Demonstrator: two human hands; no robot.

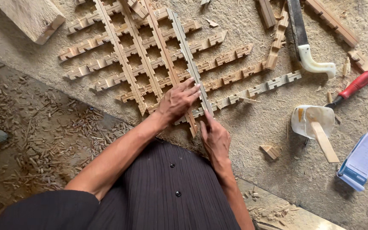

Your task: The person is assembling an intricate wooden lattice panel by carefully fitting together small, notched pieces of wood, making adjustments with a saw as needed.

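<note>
— What sits under the hands?

— A wooden lattice of notched strips, interlocked in a grid, lying flat on a sawdust-covered bench in the upper middle of the view. 1 long notched strip runs down its right side toward the person.

— And the left hand?

— The left hand lies palm down on the lattice's lower edge, fingers pressed together and extended, tips touching that long strip.

— The right?

— The right hand is just below, near the strip's lower end, with the forefinger stretched up along the strip. Whether the other fingers pinch the wood I cannot tell; they are curled out of sight.

— What lies around?

— To the right, a white cup with a flat wooden stick resting in it. Above it, a saw with a white handle, and a red-handled tool beside that. A small booklet lies at the far right. Loose notched strips lie near the saw. A small wooden wedge sits close to the right wrist. Wood chips litter the floor at left.
</note>
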